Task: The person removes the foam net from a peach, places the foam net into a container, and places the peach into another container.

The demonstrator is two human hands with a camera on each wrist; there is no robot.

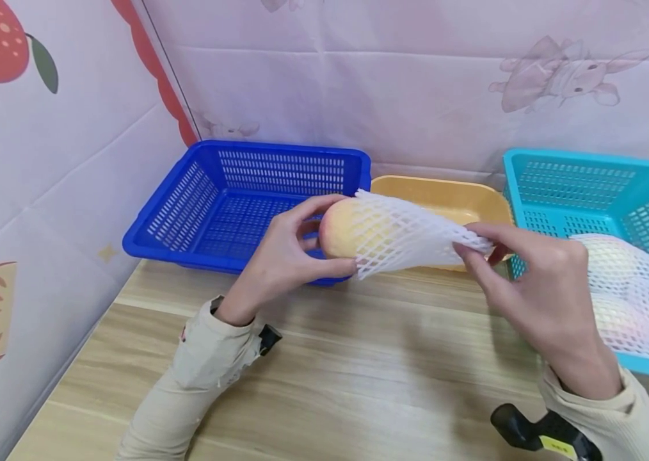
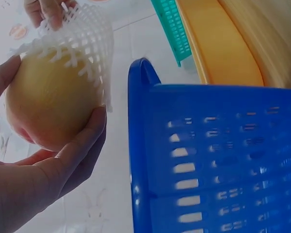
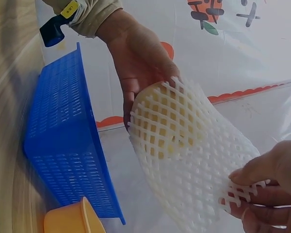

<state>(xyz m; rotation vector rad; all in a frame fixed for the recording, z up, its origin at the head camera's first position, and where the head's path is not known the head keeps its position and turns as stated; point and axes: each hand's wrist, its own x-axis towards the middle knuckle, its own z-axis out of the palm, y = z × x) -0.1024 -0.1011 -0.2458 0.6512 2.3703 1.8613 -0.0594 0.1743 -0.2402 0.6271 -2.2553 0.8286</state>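
Wood-grain tabletop (image 1: 359, 365), with a peach-like fruit (image 1: 338, 230) partly sheathed in foam net (image 1: 411, 237) held above it.
Near the blue basket (image 1: 238, 221), the fruit is clasped by the left hand (image 1: 285, 250); the net's gathered end is pinched by the right hand (image 1: 546, 288). If the net were tugged sharply, the rounded fruit could be jerked loose and dropped, or the thin net torn.

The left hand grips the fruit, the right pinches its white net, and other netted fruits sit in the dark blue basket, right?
Not the dark blue basket: the head view shows the other netted fruits in the turquoise basket. The rest is right.
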